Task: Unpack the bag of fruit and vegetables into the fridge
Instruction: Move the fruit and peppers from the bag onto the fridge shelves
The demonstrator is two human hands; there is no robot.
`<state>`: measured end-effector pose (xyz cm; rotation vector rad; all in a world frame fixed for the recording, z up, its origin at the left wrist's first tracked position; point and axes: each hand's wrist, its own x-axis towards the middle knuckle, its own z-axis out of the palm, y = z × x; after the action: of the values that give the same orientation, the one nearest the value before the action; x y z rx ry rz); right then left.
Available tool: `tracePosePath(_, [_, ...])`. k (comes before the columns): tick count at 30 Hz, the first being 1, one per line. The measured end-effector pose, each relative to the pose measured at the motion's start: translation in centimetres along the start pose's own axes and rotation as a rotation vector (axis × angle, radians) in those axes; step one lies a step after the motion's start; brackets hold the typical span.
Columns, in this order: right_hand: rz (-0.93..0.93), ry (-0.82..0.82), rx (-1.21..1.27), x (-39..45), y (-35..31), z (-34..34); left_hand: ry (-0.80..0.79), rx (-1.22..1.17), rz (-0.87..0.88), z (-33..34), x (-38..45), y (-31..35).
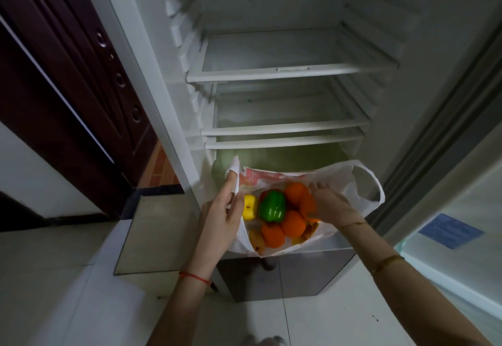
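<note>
An open white fridge (285,74) stands on pale floor tiles (68,277). The left hand (220,220) pinches a white plastic bag (350,182) of produce; the right hand (328,204) grips an orange fruit (308,205) inside.

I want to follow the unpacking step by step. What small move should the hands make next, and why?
Probably lift out the orange pepper and set it on a shelf. The right hand is already inside the bag and seems to grip it, the left hand holds the bag's edge open, and no produce shows on the fridge shelves.
</note>
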<state>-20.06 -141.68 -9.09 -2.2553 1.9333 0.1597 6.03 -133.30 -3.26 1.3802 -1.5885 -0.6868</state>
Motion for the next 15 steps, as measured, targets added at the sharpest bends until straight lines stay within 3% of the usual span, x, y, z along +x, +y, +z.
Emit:
tracePosePath(8, [0.074, -0.04, -0.219, 1.2, -0.3, 2.1, 0.042, 0.061, -0.023, 0.7, 0.7, 0.6])
tracePosePath(15, [0.133, -0.047, -0.077, 1.6, 0.0, 2.4, 0.05, 0.043, -0.036, 0.7, 0.8, 1.0])
